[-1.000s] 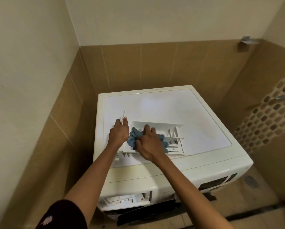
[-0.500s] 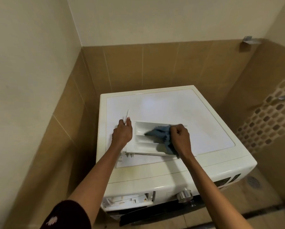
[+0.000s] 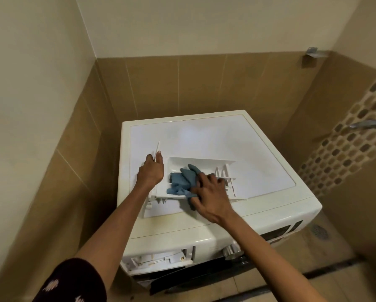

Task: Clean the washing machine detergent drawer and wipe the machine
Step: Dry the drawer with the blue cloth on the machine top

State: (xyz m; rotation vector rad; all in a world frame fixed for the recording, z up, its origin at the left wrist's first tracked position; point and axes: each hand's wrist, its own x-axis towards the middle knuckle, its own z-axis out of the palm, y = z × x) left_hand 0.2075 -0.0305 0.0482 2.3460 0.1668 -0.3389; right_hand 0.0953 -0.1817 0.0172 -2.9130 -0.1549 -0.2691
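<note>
With your left grip (image 3: 150, 172) clasping the detergent drawer (image 3: 201, 162) and your right grip (image 3: 211, 199) clutching the blue cloth (image 3: 181, 182) inside it, a hard swipe may skid it off the washing machine (image 3: 237, 140).

White detergent drawer (image 3: 204, 163) lies on the cream washing machine (image 3: 226, 138), blue cloth (image 3: 179, 182) bunched inside.
</note>
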